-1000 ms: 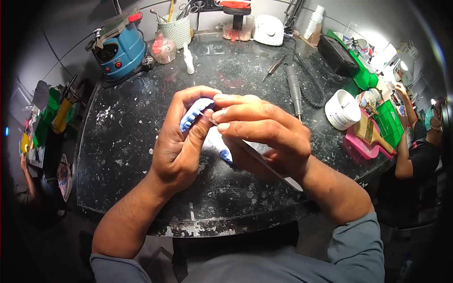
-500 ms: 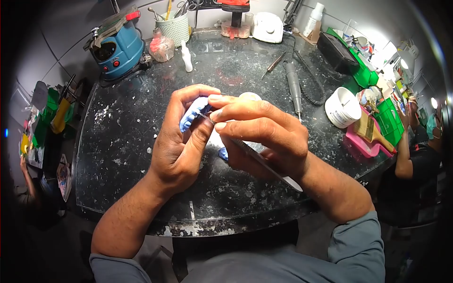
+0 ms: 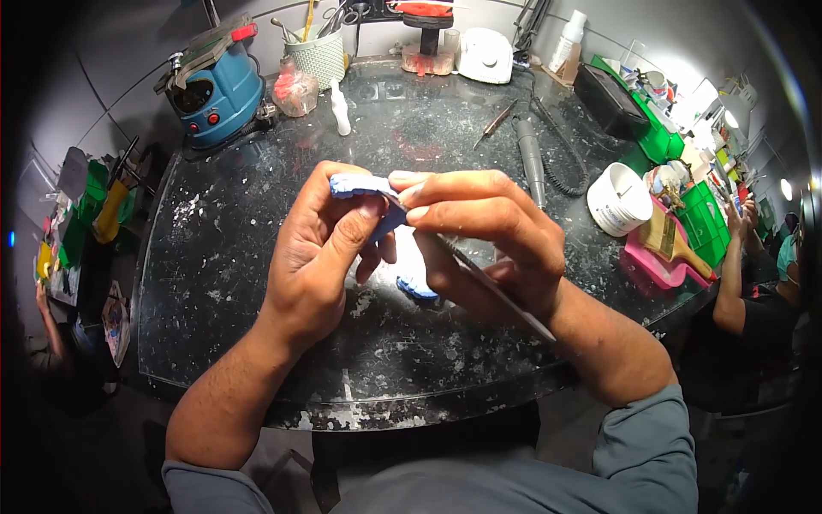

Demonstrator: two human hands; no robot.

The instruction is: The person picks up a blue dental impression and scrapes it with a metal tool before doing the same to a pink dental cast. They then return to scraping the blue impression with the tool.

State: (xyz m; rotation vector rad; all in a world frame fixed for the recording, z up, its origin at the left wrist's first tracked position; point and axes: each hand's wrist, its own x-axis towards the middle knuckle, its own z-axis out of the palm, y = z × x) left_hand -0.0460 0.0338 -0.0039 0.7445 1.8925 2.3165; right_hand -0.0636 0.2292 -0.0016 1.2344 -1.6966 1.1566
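Note:
My left hand is closed around a blue dental cast, its thumb pressed over the near side. The cast is tilted so that its edge faces me, and part of it is hidden by the fingers. My right hand grips a slim metal dental carver like a pen. The carver's tip meets the right end of the cast; its broad flat end points toward my right forearm. Below the hands, a second blue cast lies on the black worktop, partly covered by my right hand.
A grey handpiece with a coiled cord and a thin tool lie behind my right hand. At right stand a white tub, a pink dustpan with a brush, and green trays. A blue machine sits back left.
My left hand has turned the cast, so its edge shows instead of the row of teeth. Both hands have shifted slightly, and more of the lower blue cast is visible.

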